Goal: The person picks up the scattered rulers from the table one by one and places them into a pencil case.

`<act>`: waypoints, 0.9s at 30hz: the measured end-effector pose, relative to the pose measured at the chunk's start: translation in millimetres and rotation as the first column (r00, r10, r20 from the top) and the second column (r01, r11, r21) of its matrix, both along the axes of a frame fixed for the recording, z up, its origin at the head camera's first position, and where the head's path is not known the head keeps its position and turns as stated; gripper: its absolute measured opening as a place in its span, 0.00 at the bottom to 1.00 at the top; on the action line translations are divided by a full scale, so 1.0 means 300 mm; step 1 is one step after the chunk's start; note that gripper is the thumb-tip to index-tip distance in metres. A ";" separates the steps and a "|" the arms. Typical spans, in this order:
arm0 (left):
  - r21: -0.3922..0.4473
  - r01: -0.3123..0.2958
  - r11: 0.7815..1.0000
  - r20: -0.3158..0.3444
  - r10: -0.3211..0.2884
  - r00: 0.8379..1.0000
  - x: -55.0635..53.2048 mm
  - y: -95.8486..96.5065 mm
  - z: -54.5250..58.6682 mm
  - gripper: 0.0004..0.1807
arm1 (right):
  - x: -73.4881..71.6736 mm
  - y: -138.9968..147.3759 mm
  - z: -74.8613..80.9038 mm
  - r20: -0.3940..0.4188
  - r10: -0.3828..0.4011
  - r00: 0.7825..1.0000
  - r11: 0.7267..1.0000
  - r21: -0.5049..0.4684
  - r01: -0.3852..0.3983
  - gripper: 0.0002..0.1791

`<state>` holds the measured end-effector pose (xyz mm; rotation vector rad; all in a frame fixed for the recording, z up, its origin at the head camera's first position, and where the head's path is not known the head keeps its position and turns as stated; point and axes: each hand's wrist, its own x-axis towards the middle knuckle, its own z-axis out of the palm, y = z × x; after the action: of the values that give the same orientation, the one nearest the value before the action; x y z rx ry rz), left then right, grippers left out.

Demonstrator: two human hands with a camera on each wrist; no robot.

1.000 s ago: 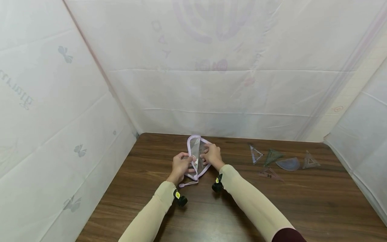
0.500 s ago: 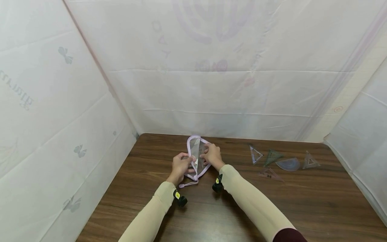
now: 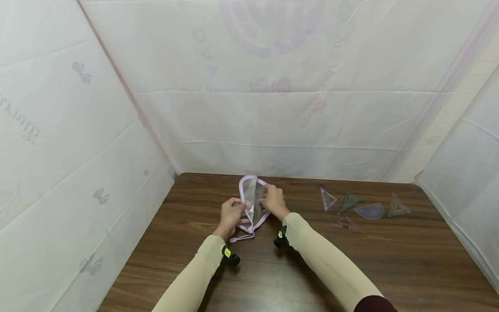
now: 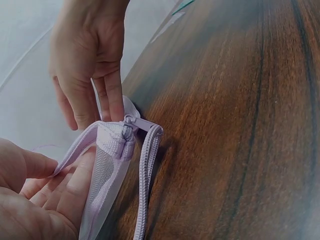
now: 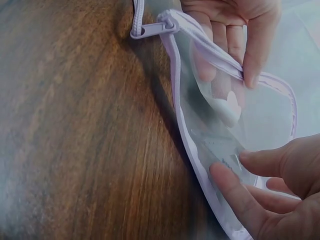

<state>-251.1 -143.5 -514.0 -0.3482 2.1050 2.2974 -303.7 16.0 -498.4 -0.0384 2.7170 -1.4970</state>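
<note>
Head view: yr L hand (image 3: 231,214) pinched pouch (image 3: 254,201) edge; R hand (image 3: 275,202) touched clear side, couldn't tell if gripping. Spreading pouch wide prob. helped you.

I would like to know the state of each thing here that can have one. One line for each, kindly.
Pouch: open
Zip: undone
Strap: looped through the zip pull
Left hand: grip on the pouch's edge
Right hand: at the pouch; grip unclear
Blue triangle: lying flat
Green triangle: lying flat
Pink triangle: lying flat
Grey triangle: lying flat
Protractor: lying flat
</note>
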 end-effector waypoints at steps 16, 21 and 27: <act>-0.005 -0.001 1.000 0.014 0.001 1.000 0.003 0.002 0.001 0.03 | 0.005 0.022 -0.004 -0.069 0.009 0.998 0.997 0.081 -0.003 0.31; 0.002 -0.014 1.000 0.005 0.014 1.000 0.005 0.006 0.004 0.03 | 0.015 0.044 0.008 -0.138 0.018 0.990 0.991 0.136 0.001 0.31; 0.009 -0.019 1.000 0.005 0.019 1.000 0.006 0.003 0.004 0.04 | 0.012 0.083 0.028 -0.138 0.049 0.989 0.989 0.145 -0.029 0.32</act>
<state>-249.3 -142.6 -512.8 -0.3750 2.0973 2.3132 -300.1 40.8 -490.1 -0.1996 2.9073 -1.3347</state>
